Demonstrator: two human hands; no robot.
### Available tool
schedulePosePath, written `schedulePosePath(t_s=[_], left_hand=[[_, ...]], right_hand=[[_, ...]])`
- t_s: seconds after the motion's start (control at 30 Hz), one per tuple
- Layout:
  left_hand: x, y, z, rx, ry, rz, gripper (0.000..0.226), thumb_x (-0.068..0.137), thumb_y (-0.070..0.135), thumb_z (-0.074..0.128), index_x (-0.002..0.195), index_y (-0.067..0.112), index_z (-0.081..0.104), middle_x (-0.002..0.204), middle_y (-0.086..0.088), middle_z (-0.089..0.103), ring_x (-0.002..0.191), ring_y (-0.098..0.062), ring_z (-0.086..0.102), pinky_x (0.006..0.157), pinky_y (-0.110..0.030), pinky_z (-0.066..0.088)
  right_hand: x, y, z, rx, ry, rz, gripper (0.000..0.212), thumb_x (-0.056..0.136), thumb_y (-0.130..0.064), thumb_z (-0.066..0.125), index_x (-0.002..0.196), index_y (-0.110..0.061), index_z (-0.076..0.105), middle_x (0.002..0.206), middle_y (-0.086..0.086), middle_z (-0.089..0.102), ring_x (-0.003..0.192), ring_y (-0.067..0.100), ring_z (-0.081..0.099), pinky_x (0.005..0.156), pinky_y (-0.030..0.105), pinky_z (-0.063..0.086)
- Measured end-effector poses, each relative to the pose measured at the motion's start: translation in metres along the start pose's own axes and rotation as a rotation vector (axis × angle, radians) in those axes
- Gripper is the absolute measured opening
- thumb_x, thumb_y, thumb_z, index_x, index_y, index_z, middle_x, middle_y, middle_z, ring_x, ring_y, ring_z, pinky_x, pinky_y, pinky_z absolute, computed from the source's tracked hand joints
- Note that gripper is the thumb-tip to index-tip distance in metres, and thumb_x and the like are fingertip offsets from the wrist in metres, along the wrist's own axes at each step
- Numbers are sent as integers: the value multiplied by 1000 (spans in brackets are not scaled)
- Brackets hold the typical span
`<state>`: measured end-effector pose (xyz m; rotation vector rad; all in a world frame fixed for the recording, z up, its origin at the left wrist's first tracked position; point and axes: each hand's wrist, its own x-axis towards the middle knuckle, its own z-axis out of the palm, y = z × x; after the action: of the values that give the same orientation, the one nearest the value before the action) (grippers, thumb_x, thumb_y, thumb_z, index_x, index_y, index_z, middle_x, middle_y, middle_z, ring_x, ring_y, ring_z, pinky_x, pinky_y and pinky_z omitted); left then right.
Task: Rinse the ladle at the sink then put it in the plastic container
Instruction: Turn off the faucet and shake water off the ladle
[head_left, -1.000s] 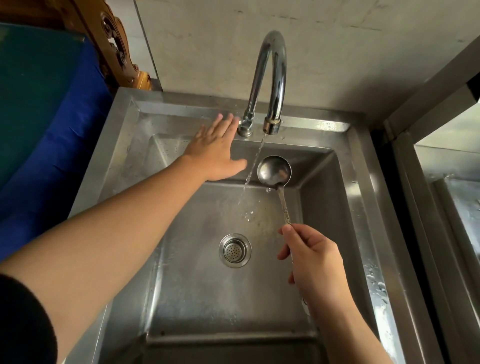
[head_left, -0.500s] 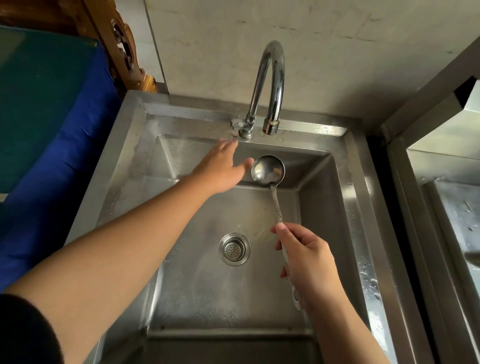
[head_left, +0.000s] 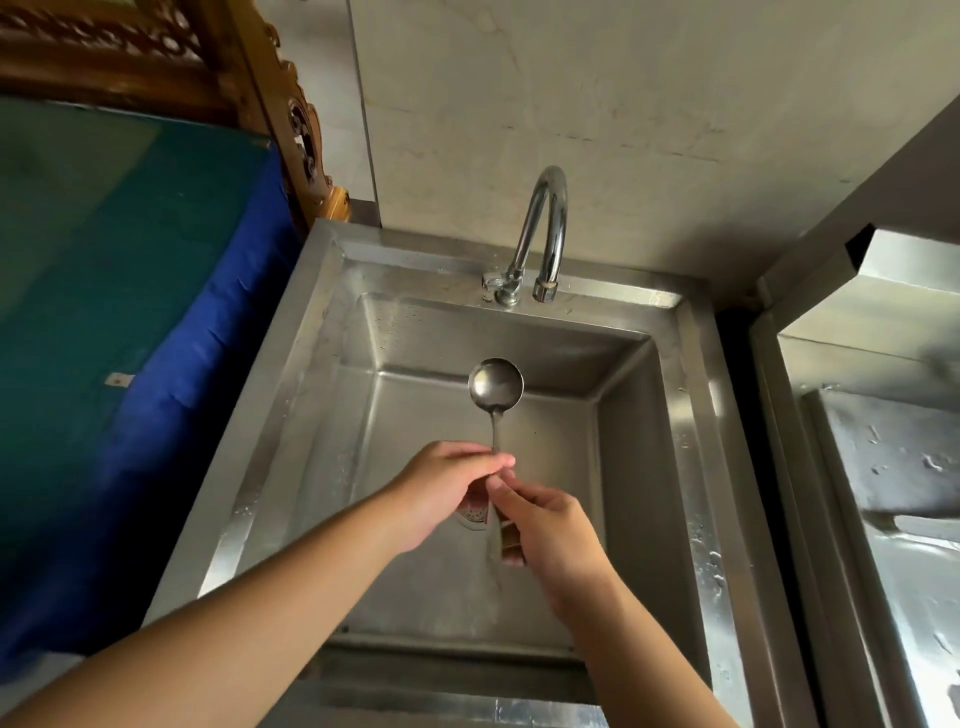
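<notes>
Nearest the camera, both hands meet over the sink (head_left: 691, 415): the right hand (head_left: 550, 535) grips the lower handle of the ladle (head_left: 495, 387), while the left hand (head_left: 441, 488) pinches the shaft just above, probably to wipe or steady it above the basin so drips fall inside. Its long axis runs away from the person, bowl at the far end, hollow facing up. Beyond, no water shows at the faucet (head_left: 543, 234). No plastic container is visible.

A carved wooden frame (head_left: 156, 57) is standing far up and left of the hand, leaning over a green and blue cloth (head_left: 130, 322). Right of the hand, a steel cabinet (head_left: 883, 415) is sitting against the beige tiled wall (head_left: 623, 104).
</notes>
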<state>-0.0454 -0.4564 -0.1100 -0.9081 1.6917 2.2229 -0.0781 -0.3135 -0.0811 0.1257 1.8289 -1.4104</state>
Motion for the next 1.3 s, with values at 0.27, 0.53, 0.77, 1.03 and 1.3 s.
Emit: schedulePosePath(t_s=[0.27,0.53,0.77,1.03,1.3], left_hand=[[-37,40,-33,486,136,84,15,92,18,69,81,11,76,77,-8,78,64,-18,73,58,-30,60],[-87,96,-21,1212,227,443,35,90,31,59,60,13,59,49,-2,57,46,-17,51,50,-31,43],[-146,166,-3,1273,346,651,14,91,29,69,102,30,78,89,12,78,76,-4,68,75,-24,58],[-218,199,-7,1185,558,790,26,85,30,77,110,34,75,97,15,77,76,13,61,80,-16,51],[-248,191,-11,1151,694,1176,21,88,34,70,107,32,76,96,24,72,85,9,65,77,2,43]], right_hand=[[-6,-43,-24,-7,160,-102,8,89,-15,75,95,-10,76,80,9,73,56,18,70,50,26,56],[-42,-123,-39,-563,397,-718,22,80,-24,81,101,-21,78,93,-5,76,82,12,70,76,22,51],[-84,-164,-61,-499,567,-1003,7,80,-9,80,87,-10,80,81,5,74,72,20,70,73,25,54],[-130,-194,-96,-176,425,-911,14,79,-20,87,90,-14,81,79,-3,79,78,15,75,80,35,61],[-150,-194,-108,-134,509,-1186,12,77,-25,83,79,-33,75,72,-14,75,66,1,69,61,14,50]])
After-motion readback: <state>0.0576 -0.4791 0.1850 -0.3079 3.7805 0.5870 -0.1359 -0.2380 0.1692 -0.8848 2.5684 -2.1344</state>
